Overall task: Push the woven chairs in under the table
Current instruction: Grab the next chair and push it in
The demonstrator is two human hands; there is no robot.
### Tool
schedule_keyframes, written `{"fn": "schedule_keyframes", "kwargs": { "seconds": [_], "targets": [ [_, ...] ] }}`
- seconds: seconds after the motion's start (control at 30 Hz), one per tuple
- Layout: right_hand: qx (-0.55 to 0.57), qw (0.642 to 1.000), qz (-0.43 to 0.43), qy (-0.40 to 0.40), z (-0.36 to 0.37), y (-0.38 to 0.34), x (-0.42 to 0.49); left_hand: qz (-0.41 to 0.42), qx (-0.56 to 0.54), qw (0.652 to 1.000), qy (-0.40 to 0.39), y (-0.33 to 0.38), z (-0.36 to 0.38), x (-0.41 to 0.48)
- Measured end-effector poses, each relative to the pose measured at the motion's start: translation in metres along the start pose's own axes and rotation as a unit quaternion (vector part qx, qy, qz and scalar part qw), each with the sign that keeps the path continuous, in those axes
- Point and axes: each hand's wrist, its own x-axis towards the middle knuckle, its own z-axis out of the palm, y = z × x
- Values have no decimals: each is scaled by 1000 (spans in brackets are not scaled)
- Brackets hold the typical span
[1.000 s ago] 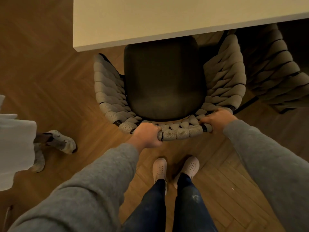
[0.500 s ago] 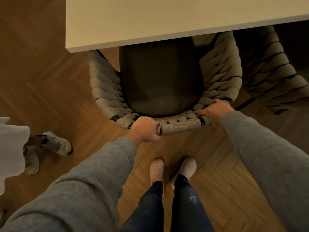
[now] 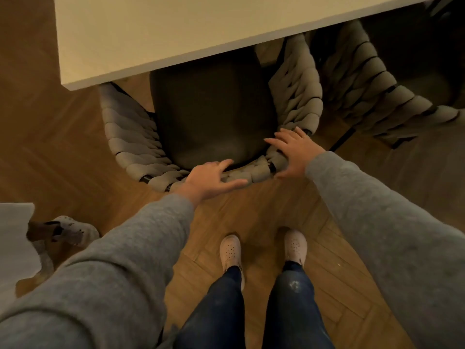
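Observation:
A woven grey chair (image 3: 130,137) with a dark seat cushion (image 3: 211,117) stands in front of me, its front part under the pale table (image 3: 156,34). My left hand (image 3: 211,178) has its fingers spread over the chair's back rim. Fingers straight, my right hand (image 3: 294,152) lies over the rim's right corner. Neither hand grips the rim. A second woven chair (image 3: 372,96) stands to the right, partly under the table.
The floor is herringbone wood. My feet in pale shoes (image 3: 230,250) stand just behind the chair. Another person's shoe (image 3: 68,230) and pale garment (image 3: 15,243) are at the left. The table's corner (image 3: 69,85) juts out at the left.
The chair has slid further under the table. Both hands have let go of the back rim and now have straight fingers over it.

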Motion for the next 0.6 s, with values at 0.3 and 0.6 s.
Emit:
{"fn": "schedule_keyframes", "kwargs": {
  "seconds": [0.3,0.6],
  "targets": [
    [93,988,83,91,-1,138,-66,57,-54,981,178,132,-13,67],
    [33,992,111,53,-20,345,-136,82,-10,979,186,331,-27,170]
  ]
}}
